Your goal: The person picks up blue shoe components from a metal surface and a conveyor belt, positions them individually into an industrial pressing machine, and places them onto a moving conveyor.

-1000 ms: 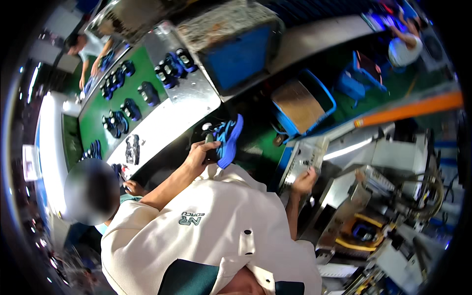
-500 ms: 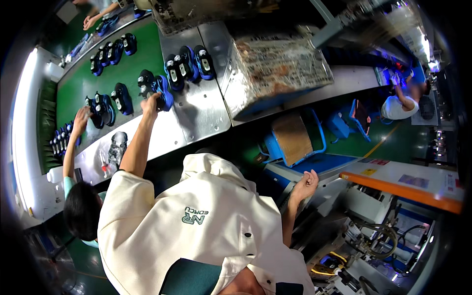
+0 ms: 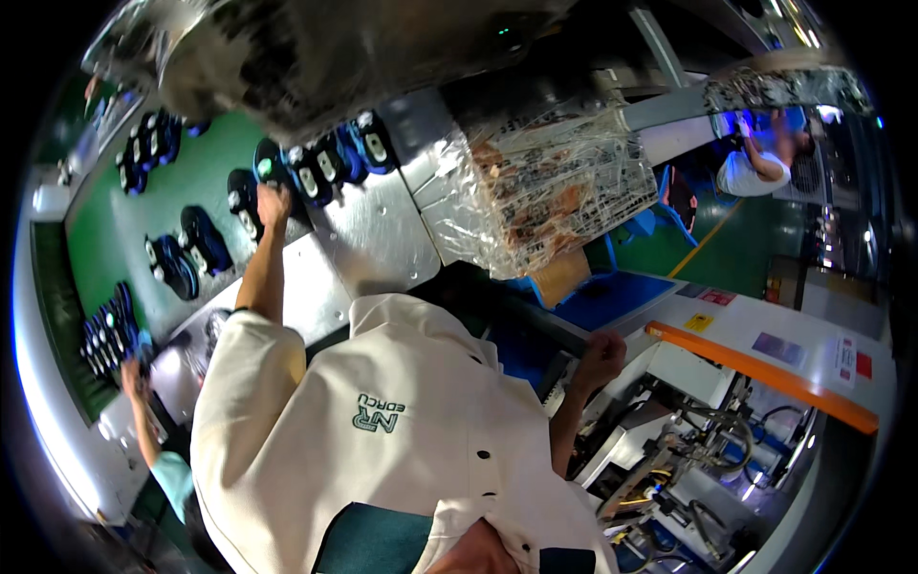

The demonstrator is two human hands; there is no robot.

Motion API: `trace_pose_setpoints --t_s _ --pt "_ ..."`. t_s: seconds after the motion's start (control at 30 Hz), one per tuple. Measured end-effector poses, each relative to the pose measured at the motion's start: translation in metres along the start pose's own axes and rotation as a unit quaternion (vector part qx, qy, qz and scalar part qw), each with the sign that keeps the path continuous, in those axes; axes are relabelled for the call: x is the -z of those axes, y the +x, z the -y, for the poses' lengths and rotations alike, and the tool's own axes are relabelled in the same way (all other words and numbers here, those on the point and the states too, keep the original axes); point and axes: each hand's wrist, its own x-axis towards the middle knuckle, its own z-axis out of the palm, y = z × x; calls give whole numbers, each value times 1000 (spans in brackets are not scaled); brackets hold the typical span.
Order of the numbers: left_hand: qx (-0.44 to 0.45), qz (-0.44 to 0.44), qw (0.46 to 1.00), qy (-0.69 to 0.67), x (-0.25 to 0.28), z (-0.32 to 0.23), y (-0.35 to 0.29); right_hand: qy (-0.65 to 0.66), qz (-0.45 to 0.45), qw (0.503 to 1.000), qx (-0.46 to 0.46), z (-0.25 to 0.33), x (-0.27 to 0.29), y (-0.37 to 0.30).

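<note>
Cream short-sleeved button shirt [image 3: 382, 450], green chest logo, dark buttons

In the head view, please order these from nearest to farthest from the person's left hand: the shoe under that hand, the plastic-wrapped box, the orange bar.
From the left hand:
1. The shoe on the green belt, directly at the fingers.
2. The plastic-wrapped box, to the right, past the metal plate.
3. The orange bar, far right and lower, beyond the right hand.
</note>
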Motion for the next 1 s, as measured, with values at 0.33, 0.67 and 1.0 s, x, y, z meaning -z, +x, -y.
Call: trace_pose_setpoints --t_s 0.33,0.67,1.0 --pt "-12 -44 885 -463 63 -32 -109 273 -21 962 17 112 -55 130" --pt "-219 288 671 -647 174 -331 -347 368 160 712 577 268 -87 112" --pt "-476 85 749 -453 154 -447 -429 651 376 644 146 224 -99 195"
